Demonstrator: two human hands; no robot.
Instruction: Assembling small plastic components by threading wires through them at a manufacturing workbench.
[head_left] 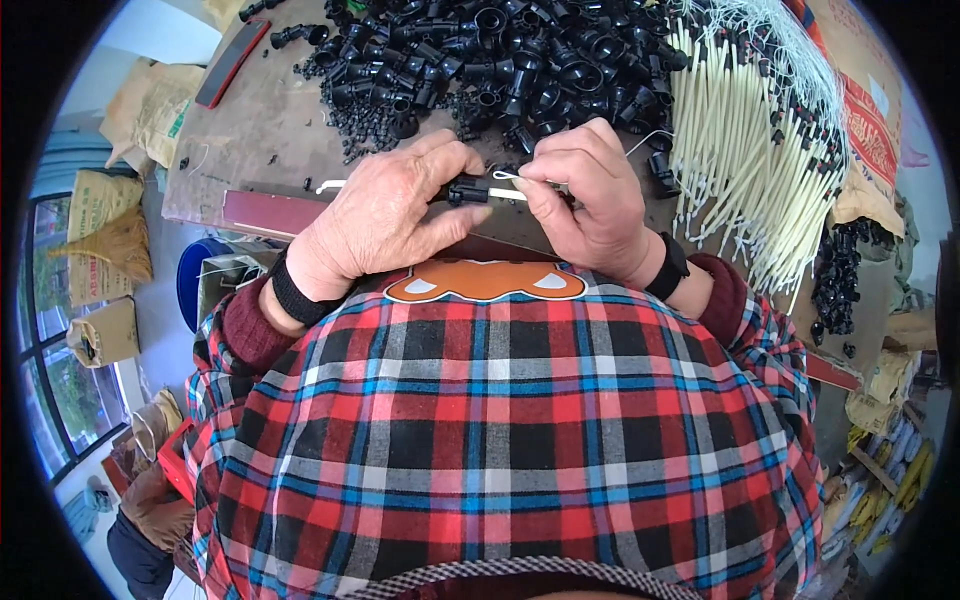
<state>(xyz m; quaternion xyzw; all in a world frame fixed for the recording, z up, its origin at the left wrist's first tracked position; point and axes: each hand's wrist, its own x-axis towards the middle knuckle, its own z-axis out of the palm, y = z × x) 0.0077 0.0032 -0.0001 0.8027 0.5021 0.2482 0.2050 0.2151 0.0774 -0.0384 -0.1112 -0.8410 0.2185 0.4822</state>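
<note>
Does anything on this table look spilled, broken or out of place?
A few small black pieces lie left of the big heap of black fittings, apart from the rest, as if strayed. No damage stands out.

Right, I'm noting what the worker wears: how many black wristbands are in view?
2: one black wristband around the wrist of the left hand, another around that of the right hand. Maroon cuffs could hide more.
</note>
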